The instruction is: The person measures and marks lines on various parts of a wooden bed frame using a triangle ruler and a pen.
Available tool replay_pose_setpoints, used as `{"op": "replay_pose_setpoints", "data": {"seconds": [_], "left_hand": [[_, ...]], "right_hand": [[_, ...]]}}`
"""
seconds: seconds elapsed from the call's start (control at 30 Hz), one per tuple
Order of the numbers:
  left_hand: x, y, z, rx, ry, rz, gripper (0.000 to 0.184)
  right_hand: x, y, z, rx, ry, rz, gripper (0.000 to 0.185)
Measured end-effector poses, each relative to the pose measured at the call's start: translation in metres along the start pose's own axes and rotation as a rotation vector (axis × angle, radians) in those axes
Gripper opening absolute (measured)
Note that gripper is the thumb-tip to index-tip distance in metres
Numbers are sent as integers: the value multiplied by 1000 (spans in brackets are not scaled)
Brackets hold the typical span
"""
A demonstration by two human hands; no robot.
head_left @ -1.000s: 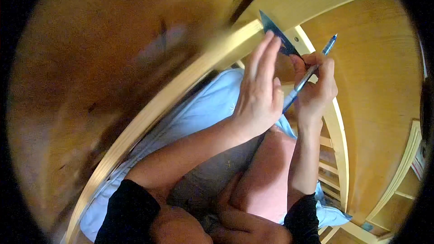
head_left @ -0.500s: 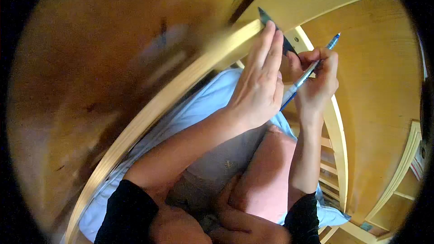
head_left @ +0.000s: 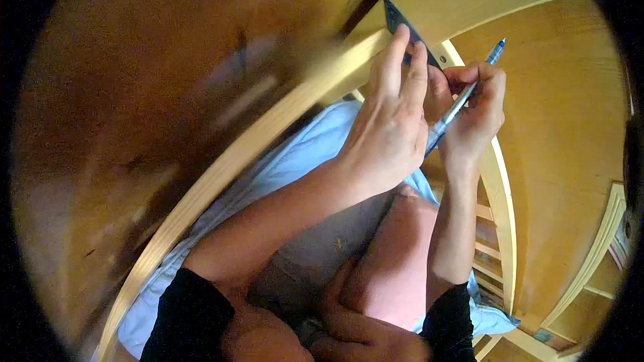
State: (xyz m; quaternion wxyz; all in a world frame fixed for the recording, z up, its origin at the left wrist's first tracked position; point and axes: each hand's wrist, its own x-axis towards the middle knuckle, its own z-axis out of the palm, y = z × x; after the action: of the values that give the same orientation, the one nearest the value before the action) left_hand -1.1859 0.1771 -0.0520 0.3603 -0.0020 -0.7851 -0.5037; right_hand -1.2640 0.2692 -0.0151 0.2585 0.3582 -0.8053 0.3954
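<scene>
Two bare hands meet at upper centre in the head view. The right hand (head_left: 473,110) holds a slim pen with a silvery barrel and blue tip (head_left: 459,102) between curled fingers, the tip directed up and right; its thumb lies at the lower end of a dark, flat, pointed plate (head_left: 392,19). The left hand (head_left: 386,134) extends two slightly parted fingers in front of this plate; its thumb is hidden, so its grip cannot be told. The plate stands just beside the upper end of a curved-looking pale wooden rail (head_left: 225,161). Light-blue fabric (head_left: 335,124) lies below.
</scene>
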Motion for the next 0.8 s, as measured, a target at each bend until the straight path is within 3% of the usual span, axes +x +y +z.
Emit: {"op": "replay_pose_setpoints", "data": {"seconds": [0.8], "left_hand": [[2, 2, -6, 103, -11, -11, 66]], "right_hand": [[6, 1, 2, 57, -18, -35, 34]]}}
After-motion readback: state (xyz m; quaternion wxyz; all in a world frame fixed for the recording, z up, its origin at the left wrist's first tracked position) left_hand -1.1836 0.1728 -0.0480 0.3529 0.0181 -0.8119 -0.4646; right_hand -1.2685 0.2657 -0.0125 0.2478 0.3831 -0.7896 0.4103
